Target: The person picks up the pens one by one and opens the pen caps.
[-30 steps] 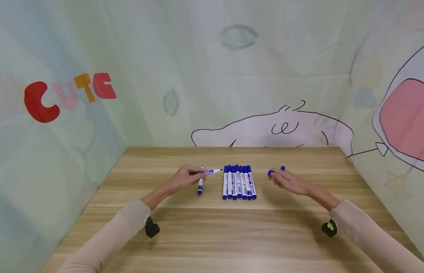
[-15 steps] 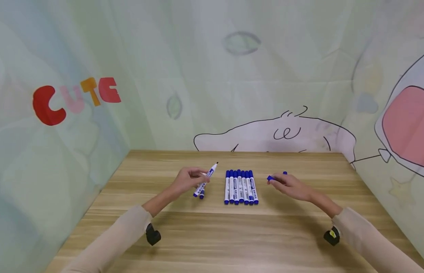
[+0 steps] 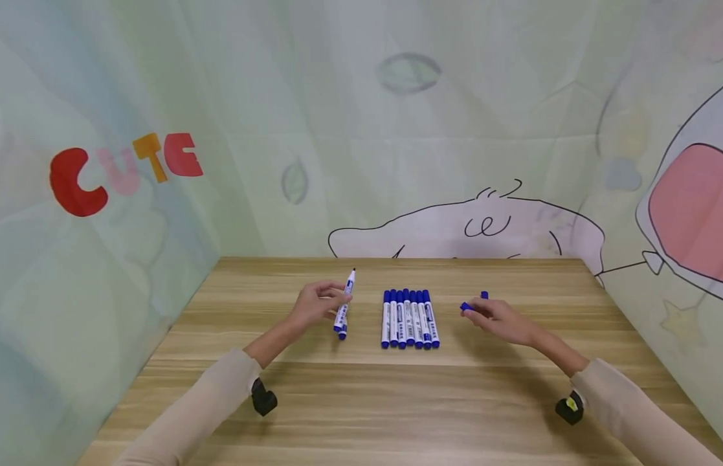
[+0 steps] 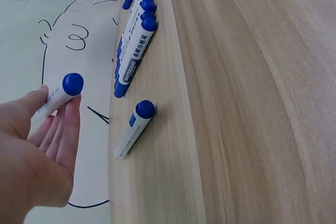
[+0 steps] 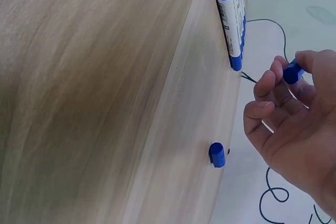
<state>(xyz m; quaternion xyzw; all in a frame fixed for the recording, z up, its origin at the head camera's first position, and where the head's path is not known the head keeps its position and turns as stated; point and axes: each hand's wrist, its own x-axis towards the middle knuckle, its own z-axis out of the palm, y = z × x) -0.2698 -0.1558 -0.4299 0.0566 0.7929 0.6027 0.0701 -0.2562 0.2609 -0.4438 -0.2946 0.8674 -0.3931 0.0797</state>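
My left hand (image 3: 322, 303) pinches an uncapped blue-and-white marker (image 3: 345, 298) above the table, its dark tip pointing up and away. Under it, a second marker (image 4: 135, 128) lies on the wood; the left wrist view shows no blue cap on its far end. Between thumb and fingers, my right hand (image 3: 503, 320) holds a blue marker cap (image 5: 292, 72) over the table's right part. Another blue cap (image 5: 217, 155) rests on the tabletop near that hand. Between the hands, several capped markers (image 3: 410, 318) lie side by side in a row, blue caps toward the back.
The wooden table (image 3: 361, 401) ends at the back against a printed cloth backdrop (image 3: 349, 116), which also hangs at both sides. A dark wrist camera (image 3: 263, 397) sits under the left sleeve, and another wrist camera (image 3: 569, 408) under the right one.
The marker in my left hand has swung from pointing right, toward the row, to nearly upright in the head view. My right hand still holds the cap and has shifted only slightly.
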